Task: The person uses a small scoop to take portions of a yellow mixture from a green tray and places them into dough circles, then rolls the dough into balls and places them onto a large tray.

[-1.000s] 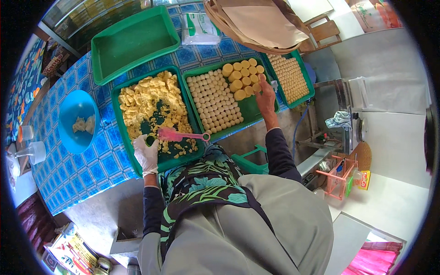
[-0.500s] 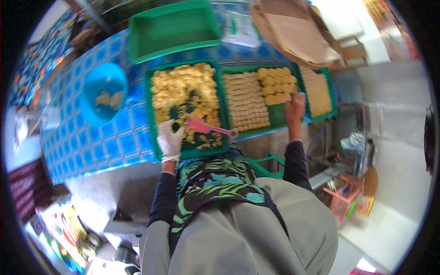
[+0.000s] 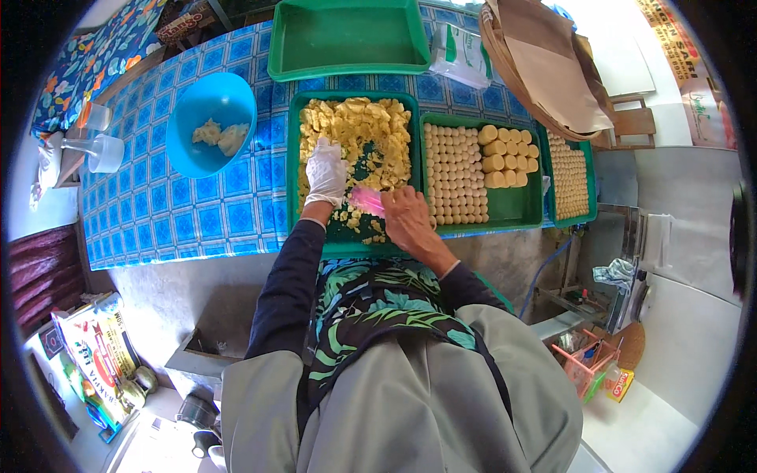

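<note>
**TRAY STATUS AND SCOOP ALIGNMENT**

Check from left to right. At upper left of the frame, note a blue bowl (image 3: 203, 164) with white lumps (image 3: 231, 139) inside, set on blue checked cloth (image 3: 193, 229); cannot tell whether finished or waiting.

At upper centre, note a green tray (image 3: 293, 173) spread with loose yellow mixture (image 3: 335, 118): densest along the top and left, thinned to crumbs lower down, with green base showing. Judge as partly worked, with much left unshaped.

Over this mixture, find the left hand (image 3: 326, 175), white-gloved, back upward, reaching toward the top of the tray; cannot tell whether grasping anything, for lack of a view of the palm side. Near frame centre, just right of the gloved wrist, find a pink scoop (image 3: 367, 200) above the crumbs, grasped by the bare right hand (image 3: 410, 222), fingers curled.

Right of centre, note a second green tray (image 3: 505, 209) with pale balls (image 3: 457, 173) in close rows and yellow cylinders (image 3: 509, 158) at upper right. Judge as shaped, but only part filled.

At upper right, note a third green tray (image 3: 593, 189) covered with small balls (image 3: 568, 177); judge as done.

Read scoop long axis as roughly left-right, dropping slightly rightward; read blade as pointing left, handle as running right, largely hidden.
</note>
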Available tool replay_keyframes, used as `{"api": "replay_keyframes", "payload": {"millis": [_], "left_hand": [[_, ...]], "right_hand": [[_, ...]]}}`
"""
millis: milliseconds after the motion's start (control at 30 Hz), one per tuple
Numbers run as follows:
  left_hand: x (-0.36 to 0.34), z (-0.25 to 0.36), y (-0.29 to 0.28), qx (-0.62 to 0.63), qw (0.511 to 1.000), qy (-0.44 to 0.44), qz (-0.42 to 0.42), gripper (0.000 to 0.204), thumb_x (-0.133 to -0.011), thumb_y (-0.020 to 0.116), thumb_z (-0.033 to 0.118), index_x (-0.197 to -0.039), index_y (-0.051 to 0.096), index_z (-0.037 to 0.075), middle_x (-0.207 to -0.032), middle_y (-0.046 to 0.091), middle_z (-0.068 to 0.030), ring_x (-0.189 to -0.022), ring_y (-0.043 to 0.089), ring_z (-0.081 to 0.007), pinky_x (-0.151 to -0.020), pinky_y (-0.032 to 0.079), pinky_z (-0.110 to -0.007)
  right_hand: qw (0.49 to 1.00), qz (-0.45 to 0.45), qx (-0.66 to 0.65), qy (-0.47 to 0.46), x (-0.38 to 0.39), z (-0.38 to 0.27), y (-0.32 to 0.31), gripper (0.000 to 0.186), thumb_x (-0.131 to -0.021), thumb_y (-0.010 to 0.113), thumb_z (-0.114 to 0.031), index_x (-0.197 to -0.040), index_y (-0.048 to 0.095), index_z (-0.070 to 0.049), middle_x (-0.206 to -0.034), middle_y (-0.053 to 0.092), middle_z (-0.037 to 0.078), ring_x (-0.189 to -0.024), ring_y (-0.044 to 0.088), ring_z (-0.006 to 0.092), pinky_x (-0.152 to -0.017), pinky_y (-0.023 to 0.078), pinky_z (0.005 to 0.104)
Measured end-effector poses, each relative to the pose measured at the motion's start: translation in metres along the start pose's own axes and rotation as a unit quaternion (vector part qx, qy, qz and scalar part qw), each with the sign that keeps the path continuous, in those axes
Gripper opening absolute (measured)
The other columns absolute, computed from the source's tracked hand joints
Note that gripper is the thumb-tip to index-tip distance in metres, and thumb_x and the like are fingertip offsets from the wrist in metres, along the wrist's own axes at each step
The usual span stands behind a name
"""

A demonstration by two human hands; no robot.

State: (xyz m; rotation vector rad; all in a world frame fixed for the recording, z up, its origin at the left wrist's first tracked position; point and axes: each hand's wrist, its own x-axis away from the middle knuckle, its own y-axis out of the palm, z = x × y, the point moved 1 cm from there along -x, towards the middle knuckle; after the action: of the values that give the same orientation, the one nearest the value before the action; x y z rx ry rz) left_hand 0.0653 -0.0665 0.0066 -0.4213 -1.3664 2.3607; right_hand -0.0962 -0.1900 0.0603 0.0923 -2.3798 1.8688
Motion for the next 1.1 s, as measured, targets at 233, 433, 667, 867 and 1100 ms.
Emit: {"api": "replay_keyframes", "payload": {"millis": [233,433,667,867,1100], "left_hand": [[0.054,-0.009,0.010,0.104,0.992,-0.044,0.055,0.037,-0.065,0.081,0.018,-0.096,0.067,0.004,-0.095,0.058,-0.0191,-0.087,0.062,-0.0383,-0.072,0.051,-0.044],[0.045,-0.005,0.005,0.082,0.988,-0.129,0.007,0.047,-0.060,0.085,0.023,-0.100,0.067,0.005,-0.101,0.062,-0.0177,-0.093,0.063,-0.0347,-0.081,0.051,-0.042],[0.027,-0.006,-0.003,0.053,0.988,-0.120,-0.085,0.059,-0.062,0.085,0.024,-0.111,0.058,0.006,-0.106,0.062,-0.0211,-0.099,0.062,-0.0386,-0.083,0.051,-0.045],[0.039,-0.013,0.011,0.087,0.992,-0.084,0.034,0.044,-0.061,0.086,0.032,-0.090,0.063,0.009,-0.091,0.062,-0.0145,-0.088,0.062,-0.0346,-0.074,0.050,-0.045],[0.061,-0.021,-0.001,0.232,0.964,-0.132,-0.009,0.066,-0.072,0.073,0.009,-0.134,0.050,0.006,-0.108,0.063,-0.0157,-0.077,0.068,-0.0222,-0.072,0.054,-0.033]], "right_hand": [[0.992,0.036,-0.100,0.066,0.004,0.003,-0.003,0.046,-0.078,0.055,-0.001,-0.123,0.052,0.006,-0.085,0.062,0.022,-0.078,0.062,0.0397,-0.064,0.047,0.0495],[0.987,0.115,-0.051,0.097,-0.056,0.013,0.001,0.026,-0.083,0.056,-0.005,-0.106,0.056,0.005,-0.075,0.062,0.024,-0.071,0.063,0.0406,-0.058,0.048,0.0476],[0.963,0.161,-0.214,-0.038,-0.072,0.014,0.033,0.012,-0.084,0.058,-0.004,-0.095,0.060,0.000,-0.078,0.065,0.016,-0.069,0.066,0.0337,-0.058,0.053,0.0411],[0.976,0.173,-0.074,-0.110,-0.039,0.003,0.029,0.045,-0.079,0.058,0.003,-0.124,0.054,-0.003,-0.081,0.058,0.013,-0.073,0.060,0.0315,-0.059,0.048,0.0410],[0.977,0.151,-0.148,-0.012,-0.032,-0.009,-0.016,0.060,-0.078,0.056,0.004,-0.135,0.049,-0.009,-0.087,0.064,0.021,-0.076,0.064,0.0345,-0.060,0.050,0.0433]]}}
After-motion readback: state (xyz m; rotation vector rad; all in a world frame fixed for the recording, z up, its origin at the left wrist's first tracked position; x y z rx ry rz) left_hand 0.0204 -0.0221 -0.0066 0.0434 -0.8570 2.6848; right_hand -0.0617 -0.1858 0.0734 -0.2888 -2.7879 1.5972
